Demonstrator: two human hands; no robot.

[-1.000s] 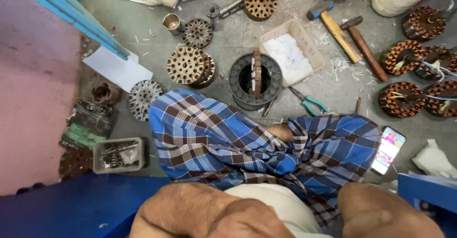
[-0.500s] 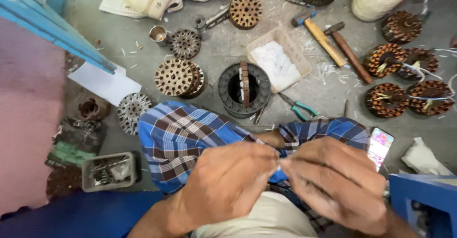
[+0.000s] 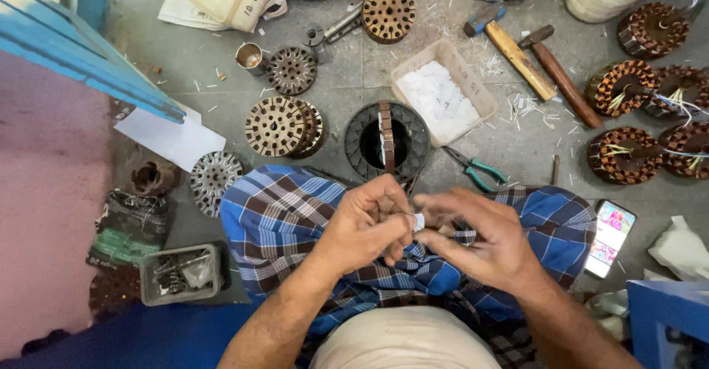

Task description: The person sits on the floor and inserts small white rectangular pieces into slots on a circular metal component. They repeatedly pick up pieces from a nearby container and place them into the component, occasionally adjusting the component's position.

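Note:
My left hand (image 3: 365, 225) and my right hand (image 3: 484, 236) meet over my lap, which is covered in blue checked cloth (image 3: 288, 229). Between their fingertips they pinch a small white piece (image 3: 418, 221); I cannot tell what it is. Just beyond my knees on the floor stands a black round stator ring (image 3: 388, 141) with an upright laminated strip across its opening. Green-handled pliers (image 3: 476, 169) lie right of the ring.
A tray of white slips (image 3: 443, 92), two hammers (image 3: 532, 62), copper-wound stators (image 3: 635, 155) at right, laminated cores (image 3: 281, 125) at left, a lit phone (image 3: 610, 237), a small box of metal parts (image 3: 181, 273) and a blue bench edge (image 3: 88, 59) surround me.
Both hands rose from the bottom edge of view and came together over my lap, pinching the small white piece. The camera tilted slightly.

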